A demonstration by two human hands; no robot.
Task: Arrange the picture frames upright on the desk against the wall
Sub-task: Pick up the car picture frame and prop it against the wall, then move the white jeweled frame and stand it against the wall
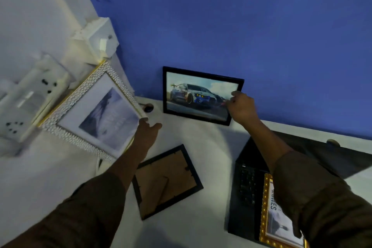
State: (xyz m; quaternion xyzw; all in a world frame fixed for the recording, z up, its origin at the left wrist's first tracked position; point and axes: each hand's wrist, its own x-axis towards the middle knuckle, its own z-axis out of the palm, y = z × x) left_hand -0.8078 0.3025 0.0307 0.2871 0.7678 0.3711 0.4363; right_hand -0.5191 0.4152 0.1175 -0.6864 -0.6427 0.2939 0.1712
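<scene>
Right now our right hand (241,106) pinches the car frame (199,94) and our left hand (148,133), half open, steadies the white frame (94,112); letting go early may topple either.

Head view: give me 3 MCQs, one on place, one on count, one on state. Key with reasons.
1. Where is the car picture frame?
A. flat on the laptop
B. upright against the blue wall
C. under the white textured frame

2. How many picture frames show?
A. two
B. four
C. six

3. How does the black frame at centre lie?
A. face down
B. upright
C. held in a hand

Key: 1 B, its lower edge is on the desk, with the right hand at its edge. 2 B: car, white textured frame, black, gold frame. 3 A, its brown backing and stand show.
</scene>
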